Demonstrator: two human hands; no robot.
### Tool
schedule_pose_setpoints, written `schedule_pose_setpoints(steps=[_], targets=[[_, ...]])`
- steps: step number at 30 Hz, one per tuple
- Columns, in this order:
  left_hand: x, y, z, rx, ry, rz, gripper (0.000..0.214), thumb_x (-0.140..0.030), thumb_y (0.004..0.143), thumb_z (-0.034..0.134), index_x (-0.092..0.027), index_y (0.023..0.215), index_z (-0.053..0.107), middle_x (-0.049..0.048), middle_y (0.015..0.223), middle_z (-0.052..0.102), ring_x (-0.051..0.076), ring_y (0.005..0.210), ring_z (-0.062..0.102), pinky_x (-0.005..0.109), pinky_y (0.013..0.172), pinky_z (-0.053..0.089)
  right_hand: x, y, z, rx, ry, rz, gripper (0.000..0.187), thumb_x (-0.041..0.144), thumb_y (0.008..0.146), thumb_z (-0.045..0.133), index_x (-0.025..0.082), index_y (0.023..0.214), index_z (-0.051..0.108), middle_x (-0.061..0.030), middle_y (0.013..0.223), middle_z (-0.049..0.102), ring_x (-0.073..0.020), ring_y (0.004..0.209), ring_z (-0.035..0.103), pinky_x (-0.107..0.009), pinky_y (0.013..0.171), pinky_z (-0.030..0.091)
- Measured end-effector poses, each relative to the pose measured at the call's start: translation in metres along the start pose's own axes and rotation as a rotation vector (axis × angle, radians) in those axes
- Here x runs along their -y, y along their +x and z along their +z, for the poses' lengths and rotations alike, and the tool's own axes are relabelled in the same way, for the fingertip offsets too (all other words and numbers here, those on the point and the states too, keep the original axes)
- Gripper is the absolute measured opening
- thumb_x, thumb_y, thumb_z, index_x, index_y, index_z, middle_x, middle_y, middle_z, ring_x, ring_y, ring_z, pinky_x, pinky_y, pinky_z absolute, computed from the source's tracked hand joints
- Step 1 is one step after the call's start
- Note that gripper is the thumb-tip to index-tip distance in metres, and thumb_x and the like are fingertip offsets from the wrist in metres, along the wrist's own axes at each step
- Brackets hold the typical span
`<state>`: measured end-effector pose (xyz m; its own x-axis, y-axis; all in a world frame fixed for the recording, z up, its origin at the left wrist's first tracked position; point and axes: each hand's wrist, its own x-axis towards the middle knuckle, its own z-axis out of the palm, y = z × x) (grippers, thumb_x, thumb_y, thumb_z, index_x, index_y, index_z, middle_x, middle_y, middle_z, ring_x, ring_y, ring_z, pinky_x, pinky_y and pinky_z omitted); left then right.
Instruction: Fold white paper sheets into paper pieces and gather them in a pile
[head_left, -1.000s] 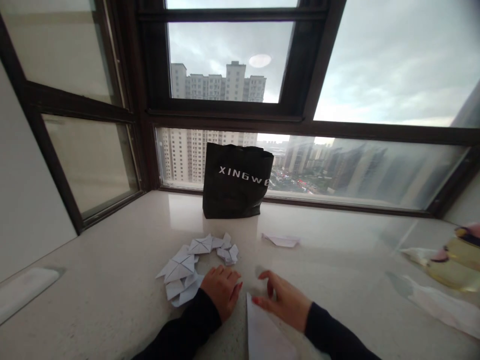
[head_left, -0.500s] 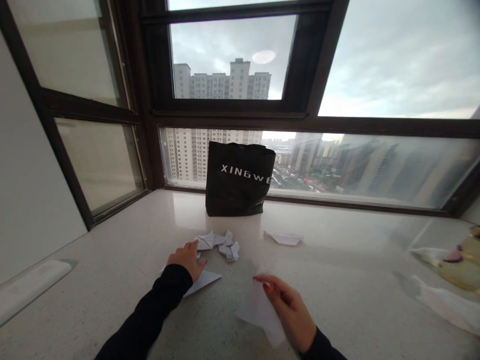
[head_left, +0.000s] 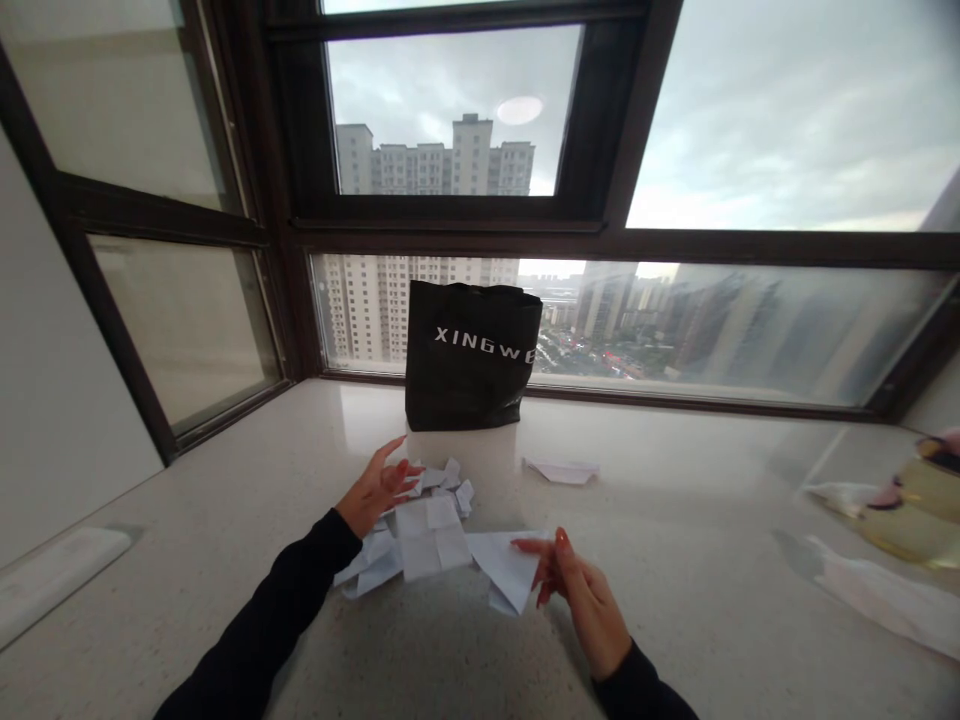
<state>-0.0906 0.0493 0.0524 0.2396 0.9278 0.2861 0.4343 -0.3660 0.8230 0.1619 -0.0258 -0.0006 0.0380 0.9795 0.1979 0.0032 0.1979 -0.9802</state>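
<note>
My left hand (head_left: 377,487) is held over a cluster of folded white paper pieces (head_left: 450,480), its fingers apart and nothing in them. Just below it lie more folded papers (head_left: 377,562). A creased, squarish white paper (head_left: 432,540) sits in front of the cluster. To its right is a pointed folded paper (head_left: 504,566), with the fingers of my right hand (head_left: 581,600) at its right edge. That hand's thumb is raised away from its other fingers, which look spread and touch or overlap the paper.
A black bag (head_left: 472,355) with white lettering stands against the window. One long folded paper (head_left: 561,471) lies apart, right of the bag. A white object (head_left: 64,580) is at the left edge. Plastic-wrapped items (head_left: 900,590) lie at the far right of the pale sill (head_left: 712,520).
My left hand has lifted and opened above the papers. The creased squarish paper now shows in the middle. The paper by my right hand has shifted up and left, and that hand's thumb has come away.
</note>
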Motion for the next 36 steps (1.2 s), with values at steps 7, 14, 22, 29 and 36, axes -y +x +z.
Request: schedule_pose_setpoints(steps=[7, 14, 22, 29, 36], targets=[[0.044, -0.002, 0.001, 0.106, 0.941, -0.323, 0.047, -0.030, 0.068, 0.051, -0.008, 0.110, 0.044, 0.0188, 0.109, 0.052, 0.028, 0.099, 0.050, 0.037, 0.080, 0.039, -0.005, 0.002, 0.002, 0.004, -0.091, -0.018, 0.039, 0.049, 0.070, 0.050, 0.015, 0.085, 0.062, 0.0019, 0.049, 0.049, -0.0103, 0.044, 0.045, -0.021, 0.040, 0.036], [0.020, -0.006, 0.008, 0.065, 0.990, -0.217, 0.032, -0.028, 0.075, 0.042, -0.016, 0.102, 0.052, 0.0114, 0.117, 0.046, 0.026, 0.107, 0.041, 0.039, 0.085, 0.032, 0.001, -0.001, 0.006, -0.087, 0.088, -0.049, 0.078, 0.039, 0.068, 0.057, 0.023, 0.128, 0.011, 0.0092, 0.049, 0.044, -0.0089, 0.039, 0.041, -0.020, 0.037, 0.034], [0.000, -0.015, 0.034, 0.255, 0.902, -0.081, 0.031, -0.044, 0.054, 0.061, -0.021, 0.073, 0.058, 0.0066, 0.095, 0.054, 0.027, 0.095, 0.046, 0.037, 0.076, 0.034, 0.000, 0.003, 0.001, -0.076, 0.068, -0.008, 0.032, 0.046, 0.065, 0.058, 0.016, 0.074, 0.055, 0.0042, 0.049, 0.047, -0.0084, 0.043, 0.041, -0.019, 0.038, 0.032], [-0.010, -0.007, 0.026, -0.153, 0.531, -0.037, 0.031, -0.047, 0.063, 0.055, -0.019, 0.074, 0.052, -0.0002, 0.067, 0.062, 0.020, 0.072, 0.059, 0.040, 0.079, 0.032, 0.003, 0.001, 0.000, -0.122, 0.109, 0.006, 0.032, 0.049, 0.066, 0.055, 0.017, 0.063, 0.053, 0.0051, 0.046, 0.045, -0.0079, 0.040, 0.040, -0.018, 0.038, 0.032], [-0.020, -0.001, 0.017, -0.341, -0.483, -0.034, 0.069, -0.052, 0.056, 0.060, -0.014, 0.111, 0.042, -0.0026, 0.055, 0.061, 0.014, 0.056, 0.058, 0.023, 0.056, 0.044, 0.001, 0.001, -0.001, -0.076, 0.059, -0.022, 0.038, 0.047, 0.072, 0.049, 0.016, 0.090, 0.060, -0.0055, 0.076, 0.064, -0.0192, 0.069, 0.057, -0.029, 0.061, 0.045]])
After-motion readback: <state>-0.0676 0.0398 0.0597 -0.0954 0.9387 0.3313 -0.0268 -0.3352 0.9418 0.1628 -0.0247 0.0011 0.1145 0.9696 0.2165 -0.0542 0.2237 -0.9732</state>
